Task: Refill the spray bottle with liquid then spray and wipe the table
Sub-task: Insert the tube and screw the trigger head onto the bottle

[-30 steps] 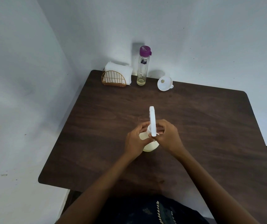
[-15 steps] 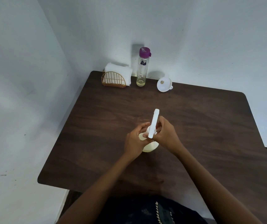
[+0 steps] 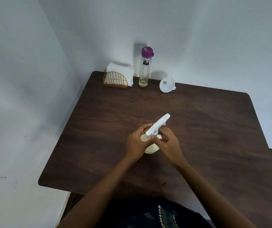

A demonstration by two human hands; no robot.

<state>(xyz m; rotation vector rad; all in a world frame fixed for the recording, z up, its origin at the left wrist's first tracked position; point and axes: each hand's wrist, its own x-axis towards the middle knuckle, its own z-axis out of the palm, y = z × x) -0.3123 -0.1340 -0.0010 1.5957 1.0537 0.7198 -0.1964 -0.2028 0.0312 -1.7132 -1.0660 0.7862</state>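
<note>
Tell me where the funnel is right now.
In the head view the funnel lies at the table's far edge near the wall, just right of the purple-capped bottle, untouched.

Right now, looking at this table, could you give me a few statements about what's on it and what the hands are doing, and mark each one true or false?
1. The left hand grips the body of the spray bottle. True.
2. The white spray head lies flat on the table, away from the hands. False: it sits at the bottle's neck, tilted, with the right hand pinching it at its base.
3. The funnel is stuck in the spray bottle. False: it lies at the table's far edge.
4. The tall bottle with the purple cap stands upright between the napkin holder and the funnel. True.
5. That tall bottle is full to the top. False: only a little yellowish liquid sits at its bottom.
</note>
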